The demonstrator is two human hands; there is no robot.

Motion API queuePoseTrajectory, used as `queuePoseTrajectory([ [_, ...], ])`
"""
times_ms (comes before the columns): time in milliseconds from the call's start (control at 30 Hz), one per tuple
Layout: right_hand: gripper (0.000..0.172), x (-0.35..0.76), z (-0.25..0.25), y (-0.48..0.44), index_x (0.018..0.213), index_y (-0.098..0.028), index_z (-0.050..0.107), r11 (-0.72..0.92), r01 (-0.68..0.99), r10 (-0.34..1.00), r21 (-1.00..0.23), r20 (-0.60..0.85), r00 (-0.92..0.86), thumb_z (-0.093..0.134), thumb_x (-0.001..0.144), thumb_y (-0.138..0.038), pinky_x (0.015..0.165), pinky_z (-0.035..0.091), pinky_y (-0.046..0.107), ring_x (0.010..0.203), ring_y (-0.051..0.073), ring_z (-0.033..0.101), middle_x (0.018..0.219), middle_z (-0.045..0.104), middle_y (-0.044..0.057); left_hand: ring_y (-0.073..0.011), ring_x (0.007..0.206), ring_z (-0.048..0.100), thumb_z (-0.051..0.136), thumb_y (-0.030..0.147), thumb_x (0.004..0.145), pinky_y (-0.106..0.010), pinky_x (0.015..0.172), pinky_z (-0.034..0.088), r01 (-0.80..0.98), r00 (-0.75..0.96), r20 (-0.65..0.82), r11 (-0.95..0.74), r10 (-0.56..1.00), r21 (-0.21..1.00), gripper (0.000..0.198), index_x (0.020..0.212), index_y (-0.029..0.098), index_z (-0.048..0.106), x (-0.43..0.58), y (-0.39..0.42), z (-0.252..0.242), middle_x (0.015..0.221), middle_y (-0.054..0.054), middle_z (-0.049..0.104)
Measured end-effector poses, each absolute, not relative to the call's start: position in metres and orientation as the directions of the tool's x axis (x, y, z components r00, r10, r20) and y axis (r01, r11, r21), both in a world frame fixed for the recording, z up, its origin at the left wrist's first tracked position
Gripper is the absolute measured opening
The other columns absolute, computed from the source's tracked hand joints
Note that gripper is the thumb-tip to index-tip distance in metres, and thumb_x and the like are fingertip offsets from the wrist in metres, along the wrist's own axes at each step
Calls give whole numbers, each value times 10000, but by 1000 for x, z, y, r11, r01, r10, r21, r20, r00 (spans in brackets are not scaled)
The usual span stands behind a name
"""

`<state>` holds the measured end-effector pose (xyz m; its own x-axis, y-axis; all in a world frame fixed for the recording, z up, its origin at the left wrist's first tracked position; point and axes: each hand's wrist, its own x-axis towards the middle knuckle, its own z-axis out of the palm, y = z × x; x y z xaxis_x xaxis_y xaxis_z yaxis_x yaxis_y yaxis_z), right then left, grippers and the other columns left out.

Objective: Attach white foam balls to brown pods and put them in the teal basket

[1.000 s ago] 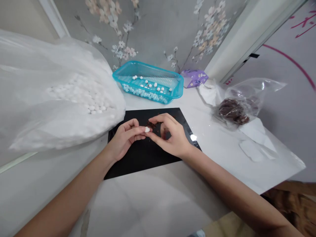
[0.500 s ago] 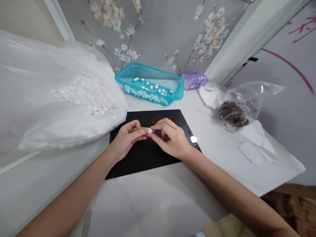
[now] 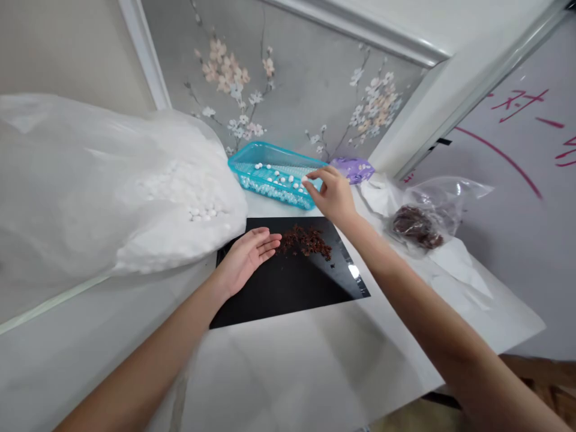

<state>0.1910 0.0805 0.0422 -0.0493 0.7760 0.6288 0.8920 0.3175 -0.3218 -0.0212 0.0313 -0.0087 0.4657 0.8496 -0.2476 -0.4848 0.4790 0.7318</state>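
Tbl (image 3: pixel 288 354), L hand (image 3: pixel 246 256) uncurled, R (image 3: pixel 335 193) pinching ball (image 3: pixel 305 179)

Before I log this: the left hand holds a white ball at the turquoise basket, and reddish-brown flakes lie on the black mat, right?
Not quite: the head view shows the right hand, not the left hand, holding the white ball at the turquoise basket; reddish-brown flakes do lie on the black mat.

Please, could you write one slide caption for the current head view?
Right hand pinches a small white ball at the blue basket; left hand is open over the black mat.
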Motion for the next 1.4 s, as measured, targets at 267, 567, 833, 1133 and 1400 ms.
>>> queuePoseTrajectory([
  [267,297,173,53,126,1055,-136,583,163,966,903,-202,425,-63,556,798,-281,721,419,320,876,230,576,1033,606,113,-95,729,633,602,129,760,-215,729,474,-476,445,-284,493,849,728,97,845,174,595,-20,31,-7,805,-27,697],
  [567,269,52,44,85,1034,-163,553,572,820,780,-23,325,-535,371,904,-312,575,372,269,770,167,586,1064,577,69,-126,764,628,511,80,786,-261,776,477,-519,414,-261,462,872,719,132,768,140,627,-17,31,-13,758,-38,681],
  [833,251,34,36,100,1016,-154,591,471,882,864,1,204,-461,412,856,-225,625,441,294,855,215,614,1045,601,78,-151,856,629,474,62,811,-286,808,486,-524,370,-325,484,870,700,192,834,135,650,-17,27,-6,879,-57,700],
  [1133,263,45,40,89,1016,-172,599,533,838,804,-121,382,-456,399,900,-298,601,407,264,812,171,597,1043,596,52,-147,785,620,456,80,792,-269,761,487,-554,405,-303,495,863,670,208,789,116,662,-18,31,-8,816,-72,687],
  [1400,185,126,48,63,916,-142,602,580,747,730,-325,614,-300,489,867,-280,624,411,231,761,133,563,859,584,54,-82,680,569,592,241,759,-183,657,443,-602,315,-222,375,923,705,168,855,148,695,-21,33,-11,736,-13,648],
])
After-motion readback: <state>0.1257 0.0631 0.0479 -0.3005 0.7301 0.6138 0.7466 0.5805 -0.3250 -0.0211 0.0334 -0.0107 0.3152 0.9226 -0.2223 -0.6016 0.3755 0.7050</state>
